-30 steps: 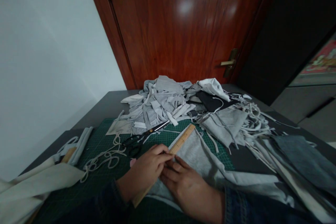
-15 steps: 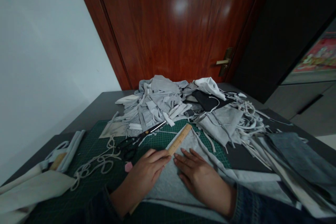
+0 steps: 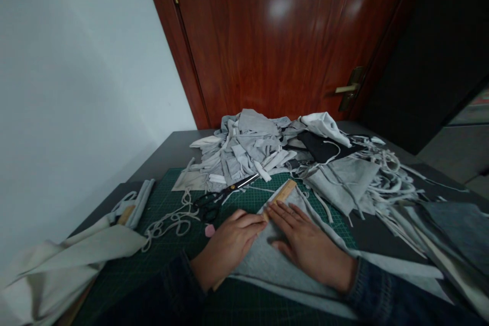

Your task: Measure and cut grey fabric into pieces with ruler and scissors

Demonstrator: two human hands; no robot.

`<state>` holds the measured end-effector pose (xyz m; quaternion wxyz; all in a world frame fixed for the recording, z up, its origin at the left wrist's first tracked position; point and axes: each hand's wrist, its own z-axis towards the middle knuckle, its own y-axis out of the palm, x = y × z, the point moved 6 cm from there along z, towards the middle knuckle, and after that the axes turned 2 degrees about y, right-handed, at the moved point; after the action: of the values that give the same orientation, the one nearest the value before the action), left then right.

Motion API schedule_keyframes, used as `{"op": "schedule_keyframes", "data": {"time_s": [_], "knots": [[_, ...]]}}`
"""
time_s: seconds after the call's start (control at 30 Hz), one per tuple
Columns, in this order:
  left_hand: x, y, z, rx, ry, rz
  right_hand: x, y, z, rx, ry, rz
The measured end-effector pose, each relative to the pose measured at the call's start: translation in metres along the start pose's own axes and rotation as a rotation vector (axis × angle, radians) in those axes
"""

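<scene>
Currently, the left hand (image 3: 227, 249) lies palm-down over a wooden ruler (image 3: 280, 194), fingers together, grip indeterminate. The right hand (image 3: 309, 247) lies open, fingers spread, on grey fabric (image 3: 263, 260) beside the ruler, atop a green cutting mat (image 3: 168, 198). Beyond both hands lie black-handled scissors (image 3: 217, 196) and heaped fabric scraps (image 3: 244, 145).

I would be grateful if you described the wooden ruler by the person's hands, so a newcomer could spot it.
On the green cutting mat below the heap of grey fabric scraps, a pale wooden ruler lies slanted across a grey fabric piece. It runs under the left hand, unlike the dark-handled scissors nearby.
</scene>
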<state>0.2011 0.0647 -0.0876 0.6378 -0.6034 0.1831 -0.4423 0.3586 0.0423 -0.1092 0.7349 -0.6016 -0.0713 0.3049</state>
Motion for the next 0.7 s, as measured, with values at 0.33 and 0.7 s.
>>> {"op": "schedule_keyframes", "data": {"time_s": [0.33, 0.7], "knots": [[-0.066, -0.07, -0.038, -0.029, -0.308, 0.078, 0.005, 0.011, -0.002, 0.036, -0.028, -0.011], [-0.09, -0.065, -0.049, -0.259, -0.391, 0.002, 0.004, 0.008, 0.003, -0.03, 0.021, 0.051]]}}
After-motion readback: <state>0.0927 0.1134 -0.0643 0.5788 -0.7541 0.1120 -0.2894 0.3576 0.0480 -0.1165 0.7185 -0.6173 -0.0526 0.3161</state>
